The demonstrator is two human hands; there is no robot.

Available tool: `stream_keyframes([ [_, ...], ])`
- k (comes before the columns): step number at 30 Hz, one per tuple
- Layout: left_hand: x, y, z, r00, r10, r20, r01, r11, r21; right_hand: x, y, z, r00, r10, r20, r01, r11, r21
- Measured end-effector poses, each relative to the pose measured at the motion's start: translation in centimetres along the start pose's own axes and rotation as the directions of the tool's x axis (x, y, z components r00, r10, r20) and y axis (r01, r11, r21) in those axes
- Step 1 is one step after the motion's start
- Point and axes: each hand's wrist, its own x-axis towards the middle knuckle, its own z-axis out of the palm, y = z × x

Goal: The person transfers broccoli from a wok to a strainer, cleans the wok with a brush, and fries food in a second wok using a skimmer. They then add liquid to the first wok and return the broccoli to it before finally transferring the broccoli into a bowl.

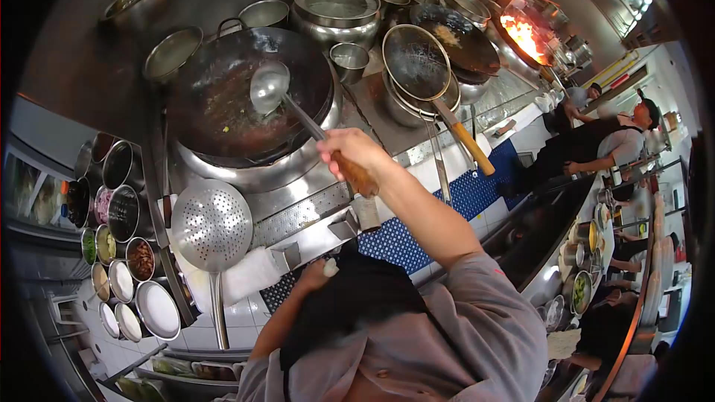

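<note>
My right hand (354,150) is closed round the wooden handle of a ladle (269,86). The ladle's bowl is over the large dark wok (216,97), whose inside looks wet with a few small food bits. My left hand (316,277) is low by my black apron, fingers curled, with a small whitish thing at its fingertips that I cannot make out. A perforated skimmer (213,225) lies left of that hand, its handle pointing towards me. Right of the wok, a wood-handled strainer (417,62) rests over a metal pot.
Several seasoning and ingredient containers (158,310) stand at the left. Metal pots (337,11) line the back of the range. A second wok (458,39) sits to the right, with flames (521,36) in another beyond it. A co-worker (596,141) stands at the far right.
</note>
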Motion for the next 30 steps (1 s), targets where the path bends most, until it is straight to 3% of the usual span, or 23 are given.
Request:
stream_keyframes([
  [1,0.2,0.4,0.3,1.0,-0.004,0.002,0.004,1.0,-0.009,0.3,0.6,0.0,0.998,-0.061,-0.036,0.049,0.963,-0.263],
  [3,1.2,1.7,0.9,0.999,0.04,0.034,-0.04,0.999,-0.006,0.4,1.4,-0.2,0.978,-0.201,-0.051,0.103,0.685,-0.721],
  [4,2.0,2.4,1.4,0.996,0.075,0.051,-0.075,0.997,0.002,0.8,2.0,-0.4,0.848,-0.52,0.101,0.225,0.182,-0.957],
  [5,2.5,2.9,1.8,0.995,0.09,0.052,-0.09,0.996,-0.001,1.3,2.1,-0.3,0.881,-0.469,0.066,0.152,0.147,-0.977],
  [7,4.4,4.1,2.9,0.961,0.276,-0.029,-0.276,0.961,0.015,1.9,1.8,0.6,0.934,-0.357,0.012,0.03,0.044,-0.999],
  [9,6.2,6.2,2.9,0.947,0.321,0.017,-0.321,0.945,0.067,2.6,1.6,-1.0,0.9,-0.429,0.074,0.144,0.133,-0.981],
  [10,8.1,6.5,4.1,0.967,0.244,0.069,-0.251,0.962,0.107,2.9,1.0,-1.8,0.878,-0.471,0.086,0.188,0.175,-0.966],
  [12,11.5,6.1,6.3,0.96,0.164,0.227,-0.108,0.965,-0.239,2.6,-1.5,-3.1,0.873,-0.486,0.044,0.18,0.236,-0.955],
  [14,13.8,6.6,7.4,0.953,0.15,0.262,-0.071,0.955,-0.288,2.1,-5.8,-4.0,0.87,-0.492,-0.024,0.138,0.291,-0.947],
  [15,14.5,6.9,7.7,0.953,0.142,0.268,-0.066,0.96,-0.271,5.0,-5.7,-7.4,0.784,-0.619,0.05,0.297,0.304,-0.905],
  [17,15.7,7.6,8.0,0.952,0.122,0.28,-0.053,0.969,-0.239,5.5,-11.3,-8.3,0.869,-0.465,-0.168,0.073,0.456,-0.887],
  [21,17.1,7.8,8.4,0.953,0.076,0.293,-0.017,0.98,-0.198,13.3,-17.1,-15.5,0.797,-0.599,-0.072,0.068,0.208,-0.976],
  [23,17.3,7.7,8.5,0.954,0.053,0.297,0.003,0.983,-0.185,18.8,-17.6,-19.4,0.708,-0.699,-0.096,0.015,0.15,-0.989],
  [25,17.3,7.3,8.6,0.953,0.028,0.301,0.027,0.984,-0.178,21.0,-19.1,-20.1,0.725,-0.667,-0.172,0.016,0.266,-0.964],
  [27,16.7,6.8,8.6,0.953,0.014,0.303,0.042,0.983,-0.177,22.1,-20.6,-20.3,0.843,-0.467,-0.268,0.027,0.533,-0.846],
  [28,16.2,6.5,8.4,0.953,0.004,0.303,0.051,0.983,-0.175,22.7,-21.7,-20.6,0.894,-0.326,-0.306,0.027,0.724,-0.69],
  [29,15.5,6.1,8.3,0.953,-0.007,0.301,0.063,0.982,-0.178,23.0,-21.6,-22.0,0.978,-0.178,-0.108,0.143,0.95,-0.276],
  [30,14.8,5.5,8.3,0.952,-0.017,0.305,0.081,0.977,-0.195,21.7,-21.6,-21.4,0.983,-0.16,-0.093,0.169,0.981,0.095],
])
